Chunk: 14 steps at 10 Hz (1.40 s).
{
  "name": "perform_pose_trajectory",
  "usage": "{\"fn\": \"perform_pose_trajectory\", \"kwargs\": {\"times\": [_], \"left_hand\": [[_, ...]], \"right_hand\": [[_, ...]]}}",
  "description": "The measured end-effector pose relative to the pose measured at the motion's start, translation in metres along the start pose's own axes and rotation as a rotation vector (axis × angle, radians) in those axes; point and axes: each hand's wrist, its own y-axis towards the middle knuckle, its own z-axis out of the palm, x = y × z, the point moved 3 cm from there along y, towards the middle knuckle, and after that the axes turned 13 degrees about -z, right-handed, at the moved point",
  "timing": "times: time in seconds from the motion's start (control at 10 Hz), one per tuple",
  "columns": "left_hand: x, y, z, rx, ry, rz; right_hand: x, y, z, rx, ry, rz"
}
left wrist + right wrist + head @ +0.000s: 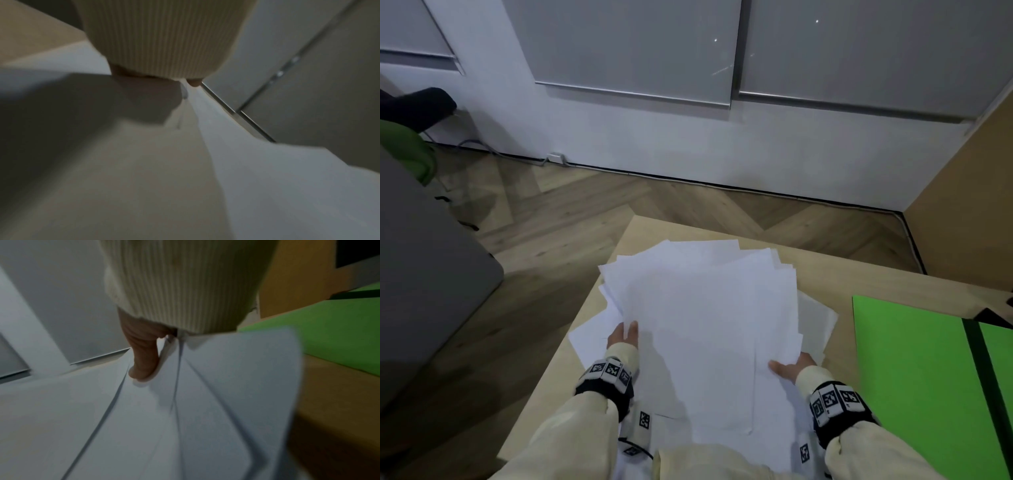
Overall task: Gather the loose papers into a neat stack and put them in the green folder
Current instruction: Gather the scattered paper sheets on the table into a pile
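A loose, uneven sheaf of white papers [705, 308] is lifted off the light wooden table [822, 270], its corners fanned out at the far end. My left hand [624, 335] grips the sheaf's left edge. My right hand [789, 368] grips the right edge. In the right wrist view the thumb [144, 356] lies on top of the papers [185, 418], with the other fingers hidden below. The left wrist view shows mostly sleeve and the papers [267, 178]. The green folder [914, 377] lies open and flat at the right, and it shows as the green folder [333, 337] beside the sheaf.
A single sheet [585, 339] lies on the table under my left hand and another sheet [820, 318] lies to the right. A dark strip [983, 377] runs down the folder. Grey furniture [431, 274] stands at the left and a wooden panel [962, 171] at the right.
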Motion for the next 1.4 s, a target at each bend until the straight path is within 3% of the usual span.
{"fn": "perform_pose_trajectory", "kwargs": {"times": [0.2, 0.3, 0.4, 0.6, 0.7, 0.8, 0.9, 1.0, 1.1, 1.2, 1.3, 1.4], "left_hand": [[-0.004, 0.005, -0.005, -0.043, 0.061, -0.024], [0.001, 0.012, -0.008, -0.055, 0.085, -0.043], [0.003, 0.01, -0.002, -0.038, 0.147, -0.005], [-0.011, -0.008, 0.023, 0.066, 0.174, 0.104], [-0.009, -0.002, 0.017, 0.069, -0.058, -0.094], [-0.003, 0.013, 0.02, 0.133, -0.317, -0.29], [0.006, 0.002, 0.023, 0.162, 1.043, 0.06], [0.004, -0.011, 0.013, 0.104, 0.645, 0.048], [0.01, -0.008, 0.007, 0.059, 0.332, -0.076], [0.017, 0.003, 0.004, 0.047, 0.307, -0.097], [0.019, -0.001, 0.003, 0.058, 0.243, -0.091], [0.022, -0.001, 0.004, 0.063, 0.192, -0.072]], "right_hand": [[-0.003, 0.002, -0.004, 0.005, -0.01, -0.099], [-0.013, 0.003, -0.01, -0.158, -0.003, -0.132], [-0.017, -0.001, -0.001, -0.219, -0.022, -0.099], [0.005, -0.011, 0.019, -0.016, 0.02, -0.081], [0.007, -0.01, 0.02, 0.135, -0.094, -0.13], [0.008, -0.012, 0.023, 0.143, -0.067, -0.168], [0.012, -0.012, 0.028, 0.143, -0.043, -0.176], [0.014, -0.014, 0.024, 0.256, -0.224, -0.1], [0.011, -0.012, 0.005, 0.104, -0.24, -0.015], [-0.008, -0.015, -0.019, -0.338, -0.195, 0.199], [-0.016, -0.019, -0.017, -0.467, -0.045, 0.283], [-0.017, -0.016, -0.013, -0.439, 0.088, 0.283]]}}
